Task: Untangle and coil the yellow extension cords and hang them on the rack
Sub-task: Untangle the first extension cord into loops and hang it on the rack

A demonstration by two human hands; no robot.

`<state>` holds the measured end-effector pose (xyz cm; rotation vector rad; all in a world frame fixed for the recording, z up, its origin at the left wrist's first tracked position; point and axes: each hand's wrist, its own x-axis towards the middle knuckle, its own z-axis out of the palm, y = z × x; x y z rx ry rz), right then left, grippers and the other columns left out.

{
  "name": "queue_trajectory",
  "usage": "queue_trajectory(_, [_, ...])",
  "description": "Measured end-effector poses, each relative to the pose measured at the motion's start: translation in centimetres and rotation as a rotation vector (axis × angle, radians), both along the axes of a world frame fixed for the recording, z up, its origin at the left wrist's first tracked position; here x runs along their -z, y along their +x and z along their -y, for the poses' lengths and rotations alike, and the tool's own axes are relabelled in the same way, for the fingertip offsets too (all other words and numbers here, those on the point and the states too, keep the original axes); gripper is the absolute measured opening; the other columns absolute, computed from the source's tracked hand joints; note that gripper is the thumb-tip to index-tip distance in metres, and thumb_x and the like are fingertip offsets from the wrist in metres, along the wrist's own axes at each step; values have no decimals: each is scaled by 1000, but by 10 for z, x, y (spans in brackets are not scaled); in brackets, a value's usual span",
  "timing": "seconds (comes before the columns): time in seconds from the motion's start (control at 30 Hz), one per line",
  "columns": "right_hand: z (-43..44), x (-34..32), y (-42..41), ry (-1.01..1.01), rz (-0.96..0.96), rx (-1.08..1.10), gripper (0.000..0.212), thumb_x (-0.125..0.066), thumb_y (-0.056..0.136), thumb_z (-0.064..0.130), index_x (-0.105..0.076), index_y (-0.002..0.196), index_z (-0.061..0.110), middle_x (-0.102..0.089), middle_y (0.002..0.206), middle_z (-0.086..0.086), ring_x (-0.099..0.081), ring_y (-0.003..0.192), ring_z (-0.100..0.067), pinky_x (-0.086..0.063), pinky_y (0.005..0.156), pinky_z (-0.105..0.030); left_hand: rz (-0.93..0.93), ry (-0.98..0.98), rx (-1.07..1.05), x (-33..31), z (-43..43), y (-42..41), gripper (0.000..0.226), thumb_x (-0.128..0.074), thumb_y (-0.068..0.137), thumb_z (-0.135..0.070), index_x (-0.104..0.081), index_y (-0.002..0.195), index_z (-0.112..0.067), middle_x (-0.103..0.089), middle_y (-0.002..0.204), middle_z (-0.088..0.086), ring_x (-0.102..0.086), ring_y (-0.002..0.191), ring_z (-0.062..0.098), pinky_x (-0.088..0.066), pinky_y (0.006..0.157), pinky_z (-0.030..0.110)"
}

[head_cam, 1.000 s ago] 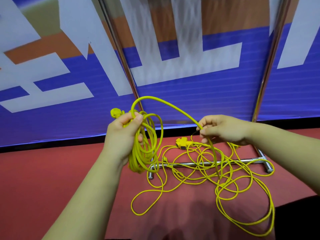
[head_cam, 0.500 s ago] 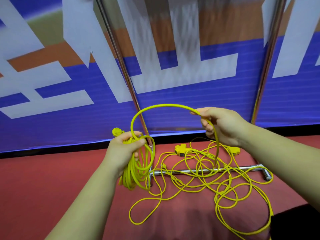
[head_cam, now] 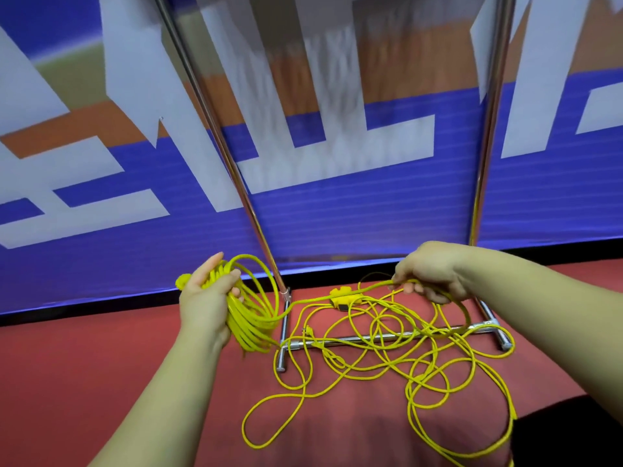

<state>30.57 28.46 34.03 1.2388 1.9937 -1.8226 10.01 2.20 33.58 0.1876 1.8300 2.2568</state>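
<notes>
— Left hand (head_cam: pixel 205 306)?
— Closed loosely round a coil (head_cam: pixel 251 318) of yellow cord, thumb over the top, fingers partly spread, plug (head_cam: pixel 183 281) poking out at the far side.

— Right hand (head_cam: pixel 433 273)?
— Pinched shut on a single strand (head_cam: pixel 364 291), stretched from the coil across to the fingertips.

— Rest of the cord?
— Tangled in loose loops (head_cam: pixel 387 358) on the red floor (head_cam: pixel 84 365), draped over the rack's (head_cam: pixel 371 338) chrome base bar, yellow socket block (head_cam: pixel 340 296) just behind the bar.

— Backdrop?
— Blue-and-white banner (head_cam: pixel 337 214) behind the two chrome uprights.
</notes>
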Motion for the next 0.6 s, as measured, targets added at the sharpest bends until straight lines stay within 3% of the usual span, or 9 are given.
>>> queue_trajectory(0.17, [7,6,-12,-99,-161,177,15,-60,95,12,-66,101,0,-61,53,-3,-48,36,-5,-36,37,-14,-96,27,168,-22,-9,28,44,-66,88,7,-65,124,-19,-58,73,6,-47,46,13,-46,47,25])
queue_trajectory(0.3, [12,1,-17,-181,-287,198,14,-60,96,20,-66,93,7,-61,63,-1,-49,47,-7,-40,44,-17,-153,-21,273,-27,-14,46,39,-65,90,4,-66,121,-20,-56,71,14,-46,46,16,-46,48,28])
queue_trajectory(0.5, [26,-13,-17,-27,-488,98,19,-58,97,20,-69,106,8,-59,74,-3,-50,61,-13,-41,55,-23,-81,-31,358,-22,-20,62,41,-61,92,0,-63,129,-16,-54,70,15,-48,45,18,-46,46,29])
queue_trajectory(0.6, [31,-15,-17,83,-524,36,20,-61,96,20,-72,106,7,-55,73,-7,-48,69,-18,-39,55,-23,-36,-26,451,-22,-25,72,54,-67,80,-1,-63,131,-18,-54,72,17,-50,47,20,-47,48,30])
